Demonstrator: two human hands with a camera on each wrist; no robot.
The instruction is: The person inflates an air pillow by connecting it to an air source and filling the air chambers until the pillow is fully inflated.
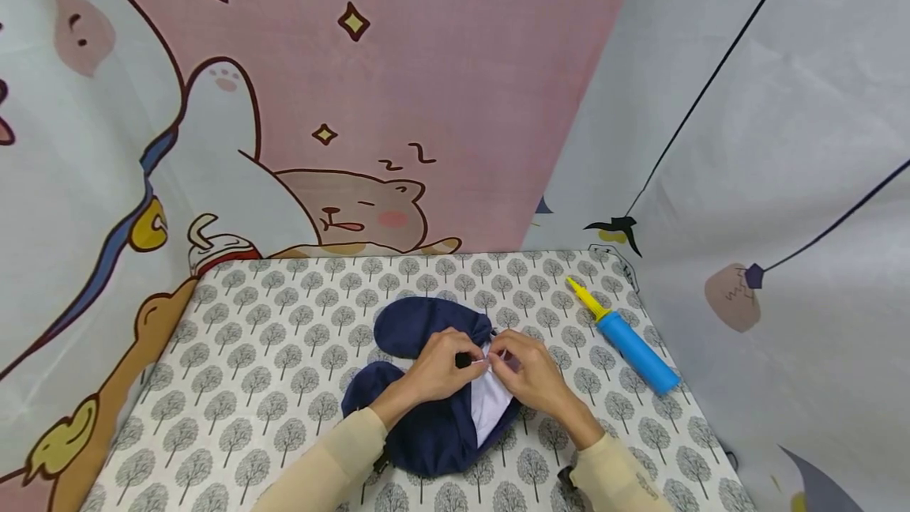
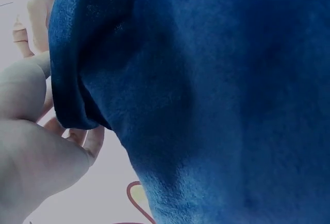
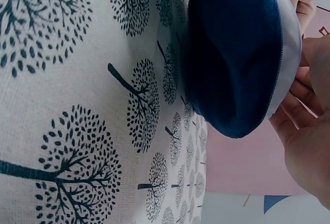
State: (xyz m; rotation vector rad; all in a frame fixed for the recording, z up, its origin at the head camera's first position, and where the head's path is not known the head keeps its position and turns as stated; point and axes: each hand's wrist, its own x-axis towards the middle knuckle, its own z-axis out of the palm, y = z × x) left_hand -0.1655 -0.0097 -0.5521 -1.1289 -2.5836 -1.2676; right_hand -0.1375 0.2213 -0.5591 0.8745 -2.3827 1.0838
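Observation:
A navy plush neck pillow [image 1: 434, 429], curved in a U with two rounded ends, lies on the table with a white inner part [image 1: 490, 405] showing at its open side. My left hand [image 1: 442, 366] pinches at the edge of that white part, thumb and forefinger together, and a small black piece [image 1: 463, 359] shows beside them. Opposite it, my right hand [image 1: 528, 370] pinches the same spot, fingertips close to the left ones. Blue fabric [image 2: 206, 105] fills most of the left wrist view. In the right wrist view, fingers [image 3: 296, 105] lie along the white edge [image 3: 289, 53].
A hand pump [image 1: 636, 350] with a blue barrel and yellow nozzle lies to the right of the pillow. The table wears a tree-print cloth [image 1: 242, 385]. Printed fabric walls [image 1: 455, 85] stand behind it and along both sides.

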